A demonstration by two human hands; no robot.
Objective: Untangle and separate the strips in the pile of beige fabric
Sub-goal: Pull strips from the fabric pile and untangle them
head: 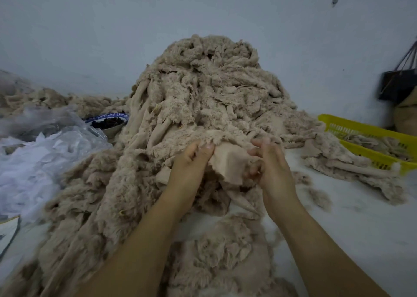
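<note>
A tall pile of fluffy beige fabric strips (203, 89) rises in the middle against the wall and spills toward me over the white surface. At its front foot, a smoother beige strip (230, 163) is stretched between my hands. My left hand (189, 163) pinches the strip's left edge with curled fingers. My right hand (270, 163) grips its right edge, fingers curled around the cloth. More separated beige strips (221, 256) lie in front of me, between my forearms.
A yellow plastic basket (370, 130) with some strips stands at the right. Crumpled clear and white plastic (45, 152) lies at the left, with a blue-rimmed bowl (108, 121) behind it. A dark bag (397, 87) hangs at the far right wall.
</note>
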